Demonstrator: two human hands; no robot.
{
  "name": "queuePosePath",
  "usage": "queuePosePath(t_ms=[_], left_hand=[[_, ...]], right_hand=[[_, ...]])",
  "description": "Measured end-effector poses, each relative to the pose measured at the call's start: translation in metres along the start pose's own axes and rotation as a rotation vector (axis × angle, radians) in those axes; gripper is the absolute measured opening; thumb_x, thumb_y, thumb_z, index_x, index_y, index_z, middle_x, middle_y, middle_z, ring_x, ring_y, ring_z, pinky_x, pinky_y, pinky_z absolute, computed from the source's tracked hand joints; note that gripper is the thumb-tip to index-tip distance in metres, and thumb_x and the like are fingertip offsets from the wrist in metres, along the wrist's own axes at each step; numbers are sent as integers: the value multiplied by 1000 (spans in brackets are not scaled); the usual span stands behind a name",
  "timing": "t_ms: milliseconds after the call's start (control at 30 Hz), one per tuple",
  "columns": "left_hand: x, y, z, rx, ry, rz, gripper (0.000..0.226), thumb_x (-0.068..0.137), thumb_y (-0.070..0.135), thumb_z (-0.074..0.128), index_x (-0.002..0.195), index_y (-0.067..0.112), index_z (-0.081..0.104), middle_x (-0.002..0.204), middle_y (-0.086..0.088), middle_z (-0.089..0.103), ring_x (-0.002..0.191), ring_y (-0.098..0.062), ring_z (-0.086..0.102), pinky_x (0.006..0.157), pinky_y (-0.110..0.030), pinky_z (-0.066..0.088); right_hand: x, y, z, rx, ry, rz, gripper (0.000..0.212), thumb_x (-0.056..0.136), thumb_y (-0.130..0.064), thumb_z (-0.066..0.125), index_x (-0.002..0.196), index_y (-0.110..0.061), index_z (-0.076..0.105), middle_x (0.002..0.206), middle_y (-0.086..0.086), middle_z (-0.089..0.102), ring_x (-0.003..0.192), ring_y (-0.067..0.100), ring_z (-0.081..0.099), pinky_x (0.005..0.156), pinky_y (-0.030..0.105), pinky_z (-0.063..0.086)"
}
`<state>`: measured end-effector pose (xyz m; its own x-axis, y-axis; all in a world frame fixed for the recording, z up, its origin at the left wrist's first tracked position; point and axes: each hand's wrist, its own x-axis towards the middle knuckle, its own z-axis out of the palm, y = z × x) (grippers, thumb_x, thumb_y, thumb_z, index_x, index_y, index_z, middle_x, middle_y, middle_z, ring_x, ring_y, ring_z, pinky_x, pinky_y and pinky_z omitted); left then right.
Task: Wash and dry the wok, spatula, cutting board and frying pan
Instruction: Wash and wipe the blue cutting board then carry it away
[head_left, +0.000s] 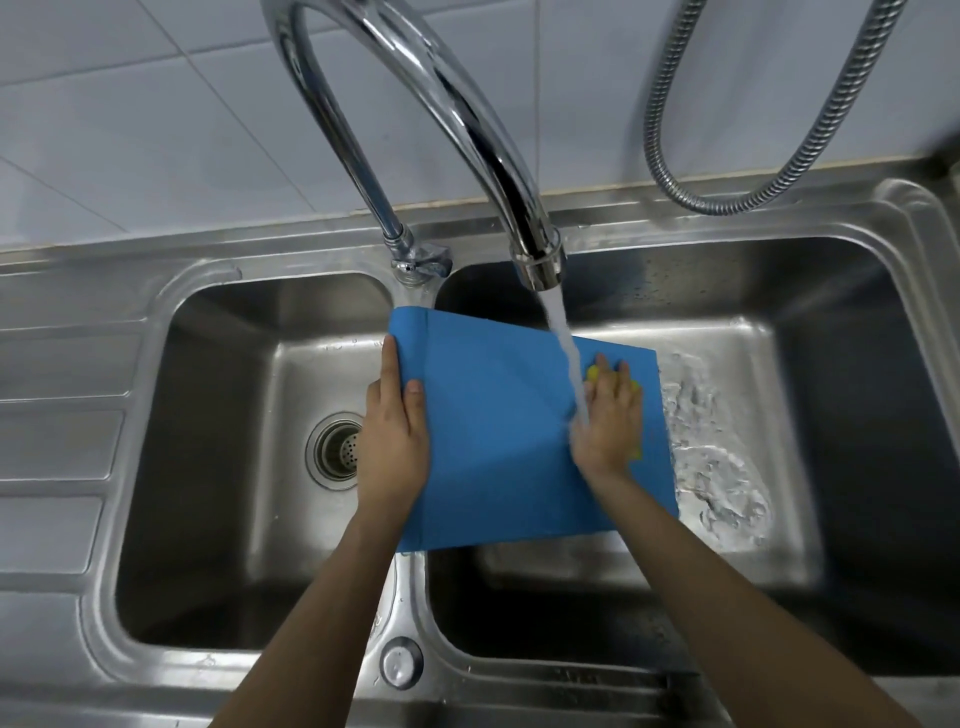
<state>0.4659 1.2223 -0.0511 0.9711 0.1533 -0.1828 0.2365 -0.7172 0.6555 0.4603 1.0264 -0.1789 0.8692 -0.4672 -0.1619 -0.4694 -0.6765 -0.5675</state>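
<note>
Blue cutting board (498, 431) over sink (779, 249)

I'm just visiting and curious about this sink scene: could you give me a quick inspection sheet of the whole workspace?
Surface: steel double sink, wet; water foams in the right basin.
Job's things: blue cutting board held across the divider, under the running faucet; wok, spatula, frying pan not seen.
Clutter: yellow sponge under the right hand.
Grips: left hand grips the board's left edge; right hand presses the sponge onto the board.
Cables: metal spray hose loops at the back right.
Surroundings: pale tiled wall; drain strainer in the left basin.
</note>
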Motion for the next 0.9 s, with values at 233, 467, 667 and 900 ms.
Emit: queuePosePath(t_ms=[233, 467, 667, 900], left_hand=[[0, 1, 0, -15, 1, 20, 53, 103, 32, 30, 153, 31, 11, 137, -8, 44, 101, -4, 40, 83, -26, 31], [0, 0, 0, -3, -5, 21, 53, 103, 34, 29, 153, 31, 10, 141, -5, 41, 107, -3, 36, 88, -26, 29], [0, 1, 0, -2, 3, 4, 53, 103, 34, 30, 153, 32, 11, 139, -5, 43, 110, -11, 43, 87, -26, 29], [-1, 0, 1, -1, 12, -3, 52, 103, 34, 30, 153, 30, 13, 143, -7, 41, 120, -21, 45, 88, -26, 29]], right_hand=[[-44, -111, -9, 128, -63, -481, 49, 100, -36, 26, 144, -17, 37, 152, 9, 32, 141, 24, 20, 114, 34, 13], [24, -2, 3, -25, -41, -141, 43, 99, -28, 40, 141, -22, 42, 146, 16, 38, 132, 34, 38, 106, 43, 33], [-13, -7, -6, -10, -4, 9, 44, 97, -29, 40, 141, -25, 39, 144, 16, 41, 118, 40, 46, 97, 47, 41], [-96, -46, -11, 1, 1, -612, 38, 97, -34, 44, 135, -31, 49, 146, 4, 44, 119, 31, 50, 94, 40, 43]])
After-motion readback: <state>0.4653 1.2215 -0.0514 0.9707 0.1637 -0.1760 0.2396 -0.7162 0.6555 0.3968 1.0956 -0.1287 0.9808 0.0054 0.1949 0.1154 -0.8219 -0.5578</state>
